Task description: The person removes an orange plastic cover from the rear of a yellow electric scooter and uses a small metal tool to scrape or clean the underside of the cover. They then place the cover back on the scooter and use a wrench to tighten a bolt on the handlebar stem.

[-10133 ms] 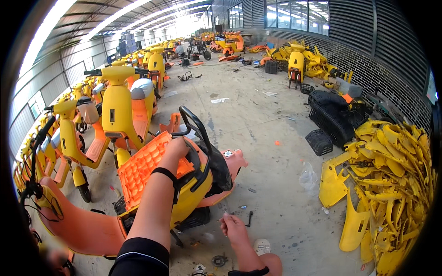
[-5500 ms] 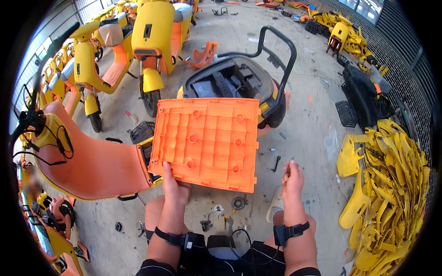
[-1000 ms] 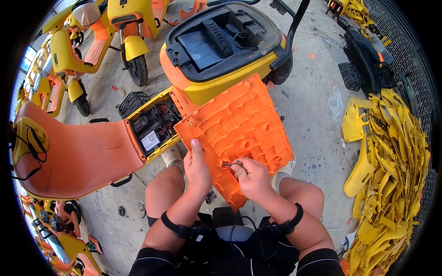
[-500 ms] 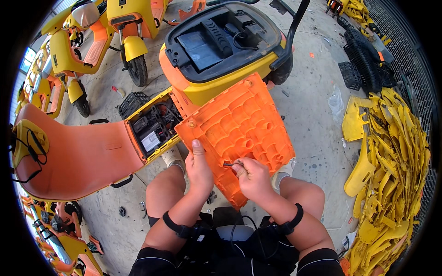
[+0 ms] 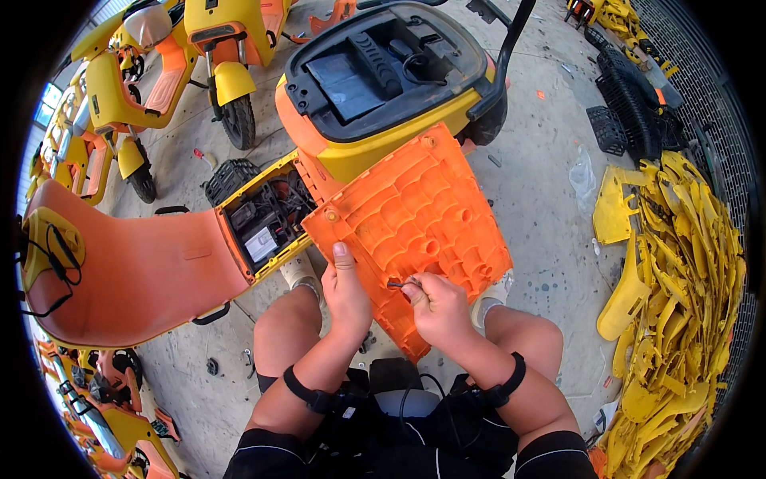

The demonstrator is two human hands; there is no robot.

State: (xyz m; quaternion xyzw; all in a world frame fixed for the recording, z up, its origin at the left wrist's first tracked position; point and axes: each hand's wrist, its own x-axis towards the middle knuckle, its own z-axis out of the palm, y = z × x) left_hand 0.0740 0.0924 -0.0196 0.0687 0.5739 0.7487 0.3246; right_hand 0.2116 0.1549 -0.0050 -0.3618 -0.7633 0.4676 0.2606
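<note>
An orange plastic panel [image 5: 415, 211], ribbed with several round bosses on the face toward me, is held tilted between my knees. My left hand [image 5: 346, 291] grips its left edge, thumb on the near face and the other fingers hidden behind. In my right hand [image 5: 440, 310], thumb and fingers pinch a small dark piece [image 5: 395, 285], its tip against the panel's lower part; its kind is too small to make out. Just beyond the panel stands a yellow and orange scooter [image 5: 319, 152], its footwell compartment [image 5: 267, 215] uncovered, with wiring and a silver box inside.
Several yellow and orange scooters [image 5: 132, 88] stand at the far left. A tall heap of yellow plastic panels [image 5: 678, 319] lies on the right, with black baskets [image 5: 630, 96] behind it. A clear plastic bag [image 5: 583, 180] and small loose parts lie on the concrete floor.
The orange panel has shifted very slightly; both hands keep the same grip and almost the same place.
</note>
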